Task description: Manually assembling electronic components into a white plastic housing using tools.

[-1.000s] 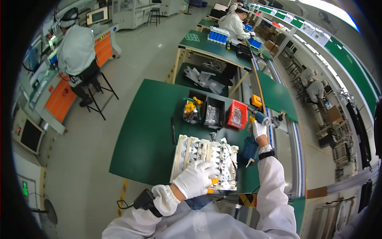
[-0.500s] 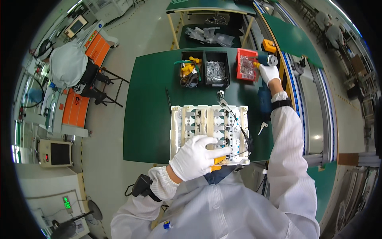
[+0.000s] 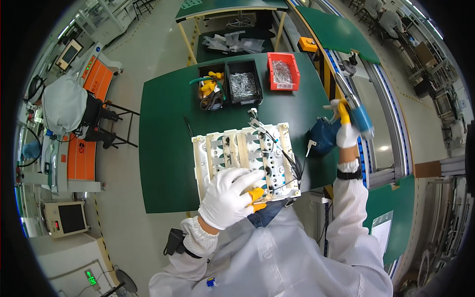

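My left hand (image 3: pixel 225 198), in a white glove with yellow-covered thumb and forefinger tips, rests on the near part of a white plastic frame (image 3: pixel 198 163). Its fingers are apart, and the thumb and forefinger tips lie at the near edge. Metal strips, round holes and a bundle of black wires (image 3: pixel 298 168) show on the frame. Beyond the table's right edge my right hand (image 3: pixel 348 133), gloved the same way, is closed around a blue power tool (image 3: pixel 363 120) with a long metallic shaft. The tool is blurred by motion. A dark blue object (image 3: pixel 321 136) stands beside this hand.
At the back of the green table (image 3: pixel 166 148) stand a black bin (image 3: pixel 242 100) of screws, another with pliers and yellow pieces (image 3: pixel 210 89), and a red bin (image 3: pixel 284 85) of metal pins. A conveyor rail (image 3: pixel 378 99) runs along the right. A seated person (image 3: pixel 69 109) works far left.
My right hand has come back from beside the red bin toward me, and the blue tool has swung with it. My left hand stays on the frame, its white fingers drawn closer in.
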Tool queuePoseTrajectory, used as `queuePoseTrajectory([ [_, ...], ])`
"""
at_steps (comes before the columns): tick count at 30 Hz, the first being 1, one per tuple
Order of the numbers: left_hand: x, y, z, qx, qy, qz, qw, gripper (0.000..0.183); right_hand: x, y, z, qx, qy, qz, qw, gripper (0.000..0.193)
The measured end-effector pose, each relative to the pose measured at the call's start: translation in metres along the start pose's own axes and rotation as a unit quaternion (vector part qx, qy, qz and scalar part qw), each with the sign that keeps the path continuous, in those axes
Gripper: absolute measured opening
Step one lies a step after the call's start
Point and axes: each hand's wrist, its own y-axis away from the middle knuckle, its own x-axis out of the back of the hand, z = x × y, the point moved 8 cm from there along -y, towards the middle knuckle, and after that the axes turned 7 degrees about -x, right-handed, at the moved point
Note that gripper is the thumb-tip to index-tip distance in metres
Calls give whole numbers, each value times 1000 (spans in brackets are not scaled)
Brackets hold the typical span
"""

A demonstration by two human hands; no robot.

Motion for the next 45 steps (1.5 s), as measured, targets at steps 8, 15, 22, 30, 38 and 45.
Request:
queuePoseTrajectory([
  [8,7,-5,2,21,-6,-16,1000,27,0,70,14,-178,400,65,897,30],
  [15,-39,-14,-15,346,432,-56,831,28,-60,157,-102,-134,260,88,952,28],
  [22,-96,-26,-37,501,707,55,496,23,-81,132,-90,-141,310,3,940,18],
  [30,-27,-59,5,184,201,-64,960,24,-70,130,-41,-353,81,8,932,15],
  [38,-14,-79,-12,-1,-91,-119,989,18,-90,104,-48,-339,135,-216,905,19],
  [45,-2,-67,-23,-26,-120,-74,990,14,-116,107,-93,-286,157,-328,886,38],
])
